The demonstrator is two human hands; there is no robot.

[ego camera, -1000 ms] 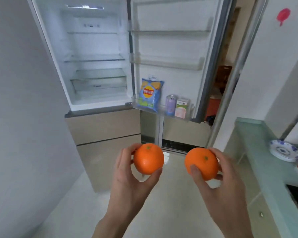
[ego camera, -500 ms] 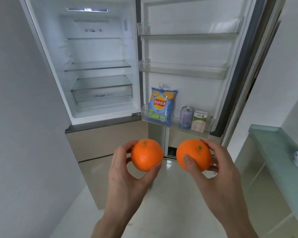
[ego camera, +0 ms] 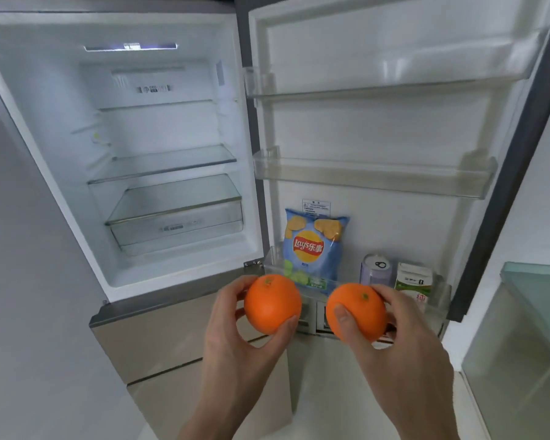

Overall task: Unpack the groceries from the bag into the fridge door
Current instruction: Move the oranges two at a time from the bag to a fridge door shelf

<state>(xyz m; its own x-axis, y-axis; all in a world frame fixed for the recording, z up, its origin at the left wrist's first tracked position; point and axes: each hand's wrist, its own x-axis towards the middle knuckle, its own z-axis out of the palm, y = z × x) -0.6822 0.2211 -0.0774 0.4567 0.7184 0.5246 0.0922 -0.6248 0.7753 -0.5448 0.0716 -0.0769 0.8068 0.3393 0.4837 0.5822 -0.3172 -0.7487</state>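
Left hand grips orange; right hand grips second orange. Step: carrying fruit to door. Bottom door shelf just beyond hands (chips, can, carton aboard). Next: likely set oranges in free gap.

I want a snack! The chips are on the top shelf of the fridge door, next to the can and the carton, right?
Not quite. The head view shows the chips on the bottom shelf of the fridge door, beside the can and the carton.

each hand holds an orange before the open fridge door.
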